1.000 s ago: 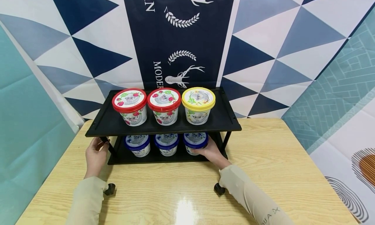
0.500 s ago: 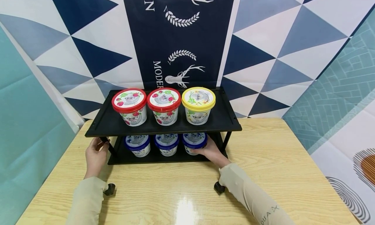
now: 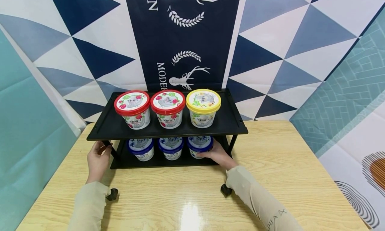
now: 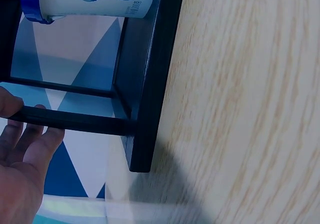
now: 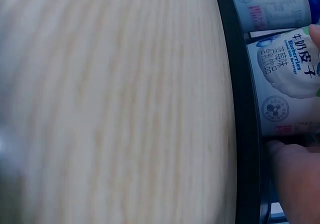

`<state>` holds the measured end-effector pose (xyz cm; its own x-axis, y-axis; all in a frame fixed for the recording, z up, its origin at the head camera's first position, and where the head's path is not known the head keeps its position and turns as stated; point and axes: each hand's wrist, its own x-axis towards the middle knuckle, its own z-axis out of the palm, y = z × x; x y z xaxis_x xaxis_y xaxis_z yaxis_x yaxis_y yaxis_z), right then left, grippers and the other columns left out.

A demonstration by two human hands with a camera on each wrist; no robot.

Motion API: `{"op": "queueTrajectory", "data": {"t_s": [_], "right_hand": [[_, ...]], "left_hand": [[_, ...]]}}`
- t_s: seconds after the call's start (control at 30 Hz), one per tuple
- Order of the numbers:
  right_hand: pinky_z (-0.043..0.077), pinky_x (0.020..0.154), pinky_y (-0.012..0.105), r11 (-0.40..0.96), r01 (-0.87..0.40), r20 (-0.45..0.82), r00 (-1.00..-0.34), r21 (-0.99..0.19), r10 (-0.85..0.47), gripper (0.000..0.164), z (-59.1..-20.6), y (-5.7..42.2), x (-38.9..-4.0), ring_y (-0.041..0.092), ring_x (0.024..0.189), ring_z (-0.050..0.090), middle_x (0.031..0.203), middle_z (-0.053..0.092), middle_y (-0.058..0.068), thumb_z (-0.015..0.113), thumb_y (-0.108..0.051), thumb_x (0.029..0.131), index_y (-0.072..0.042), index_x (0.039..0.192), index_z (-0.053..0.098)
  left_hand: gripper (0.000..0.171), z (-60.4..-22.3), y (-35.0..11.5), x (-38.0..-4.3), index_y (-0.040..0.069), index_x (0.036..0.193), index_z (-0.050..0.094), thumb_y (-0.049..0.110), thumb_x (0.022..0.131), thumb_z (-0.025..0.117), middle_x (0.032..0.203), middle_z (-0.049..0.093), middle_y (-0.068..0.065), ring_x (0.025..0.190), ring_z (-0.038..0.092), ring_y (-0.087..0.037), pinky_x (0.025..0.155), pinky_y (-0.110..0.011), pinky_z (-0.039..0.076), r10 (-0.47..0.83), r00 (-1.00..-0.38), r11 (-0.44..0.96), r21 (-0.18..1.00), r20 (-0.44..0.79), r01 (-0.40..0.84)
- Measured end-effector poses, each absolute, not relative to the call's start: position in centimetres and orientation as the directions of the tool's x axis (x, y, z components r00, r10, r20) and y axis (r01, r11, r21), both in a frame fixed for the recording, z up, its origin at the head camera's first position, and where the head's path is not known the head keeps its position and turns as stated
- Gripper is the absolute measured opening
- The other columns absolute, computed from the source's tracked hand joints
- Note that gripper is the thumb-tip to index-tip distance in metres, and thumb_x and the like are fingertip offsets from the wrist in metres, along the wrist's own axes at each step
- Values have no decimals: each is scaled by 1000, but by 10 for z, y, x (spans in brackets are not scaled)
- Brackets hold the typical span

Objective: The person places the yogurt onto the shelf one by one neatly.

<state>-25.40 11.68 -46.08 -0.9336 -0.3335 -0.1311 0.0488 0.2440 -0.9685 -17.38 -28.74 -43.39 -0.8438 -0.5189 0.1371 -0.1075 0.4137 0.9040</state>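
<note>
My left hand (image 3: 98,163) grips the left front post (image 4: 85,121) of a black two-tier shelf (image 3: 174,134), thumb on one side and fingers on the other. On the lower tier, my right hand (image 3: 219,155) holds the rightmost blue-lidded blueberry tub (image 3: 200,143), its thumb low on the near side. The far fingers are mostly hidden behind that tub. To its left stand a middle blue-lidded tub (image 3: 170,147) and a left blue-lidded tub (image 3: 140,149), both upright. In the right wrist view, printed lettering shows on the held tub (image 5: 282,92).
The upper tier carries two red-lidded tubs, one at left (image 3: 133,109) and one in the middle (image 3: 168,109), plus a yellow-lidded tub (image 3: 203,107). Shelf and tubs stand on a wooden table (image 3: 168,194), before a patterned backdrop (image 3: 186,37).
The rightmost blue-lidded tub has shifted very slightly left with my right hand, and the right wrist has edged up a little. My left hand stays on the post.
</note>
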Motion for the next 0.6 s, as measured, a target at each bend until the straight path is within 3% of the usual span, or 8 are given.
{"op": "queueTrajectory", "data": {"t_s": [0.37,0.6], "right_hand": [[47,100,43,248,58,-148,-920,-967,-364,93,-457,119,-254,32,126,45,139,43,13,79,-14,73,-19,147,23],[44,103,45,252,62,-157,-914,-966,-375,91,-457,120,-255,32,127,45,139,43,13,80,-15,74,-19,146,24]], "left_hand": [[34,-433,-288,-174,11,131,51,11,96,48,125,55,-8,102,48,5,78,0,42,-516,-847,403,909,128,-109],[34,-433,-287,-173,10,130,51,10,96,48,124,56,-8,101,47,7,78,0,42,-515,-846,410,906,137,-104]]}}
